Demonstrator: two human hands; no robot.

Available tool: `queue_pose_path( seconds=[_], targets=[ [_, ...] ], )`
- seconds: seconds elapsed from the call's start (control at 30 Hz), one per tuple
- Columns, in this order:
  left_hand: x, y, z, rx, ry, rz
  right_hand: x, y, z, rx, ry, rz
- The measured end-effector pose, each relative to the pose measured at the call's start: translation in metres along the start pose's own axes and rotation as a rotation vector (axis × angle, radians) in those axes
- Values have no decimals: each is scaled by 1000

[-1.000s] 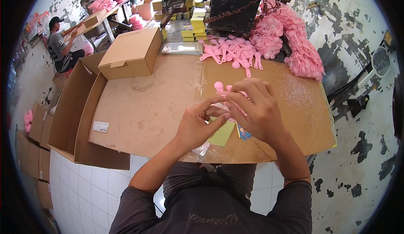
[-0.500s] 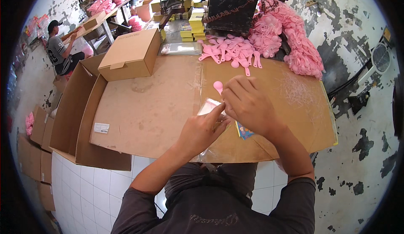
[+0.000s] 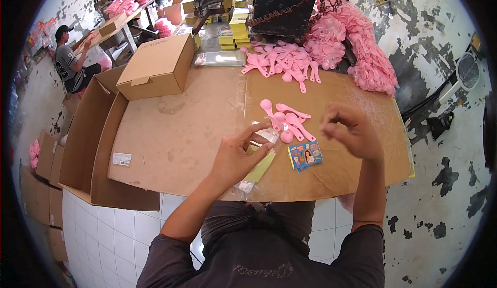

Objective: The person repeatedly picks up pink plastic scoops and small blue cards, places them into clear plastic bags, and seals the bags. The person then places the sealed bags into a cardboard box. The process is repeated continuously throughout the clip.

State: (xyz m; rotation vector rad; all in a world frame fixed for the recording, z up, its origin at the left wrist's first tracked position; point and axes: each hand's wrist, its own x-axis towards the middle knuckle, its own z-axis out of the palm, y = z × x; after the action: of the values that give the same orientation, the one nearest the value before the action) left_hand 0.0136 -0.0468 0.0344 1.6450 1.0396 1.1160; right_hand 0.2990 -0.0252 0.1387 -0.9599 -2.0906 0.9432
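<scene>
My left hand hovers over a clear plastic bag, its thumb and index finger apart. A pale yellow card shows at the bag, partly hidden by this hand. My right hand is raised to the right of the bag with fingers curled towards the thumb; whether something thin is pinched there is too small to see. Between the hands lie several pink measuring spoons in a small group. Just nearer to me, small blue printed cards rest on the cardboard, overlapping.
Loose pink spoons are heaped at the back, beside bulging bags of spoons. Thin clear strips lie at the right. A closed carton and an open box stand left. A person sits at the far left.
My right hand has moved away from my left, out to the right. The spoon group and blue cards, mostly covered before, now show. My left thumb and index finger have spread.
</scene>
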Motion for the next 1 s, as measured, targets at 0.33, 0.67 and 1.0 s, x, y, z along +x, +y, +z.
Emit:
queue_pose_path(
  seconds=[0.33,0.67,1.0],
  targets=[
    [-5,19,15,172,50,77,20,1,81,-759,468,-570],
    [-10,14,18,185,79,232,25,-1,83,-874,409,-544],
    [-7,7,4,-94,124,39,-3,51,-15,643,141,-115]
  ],
)
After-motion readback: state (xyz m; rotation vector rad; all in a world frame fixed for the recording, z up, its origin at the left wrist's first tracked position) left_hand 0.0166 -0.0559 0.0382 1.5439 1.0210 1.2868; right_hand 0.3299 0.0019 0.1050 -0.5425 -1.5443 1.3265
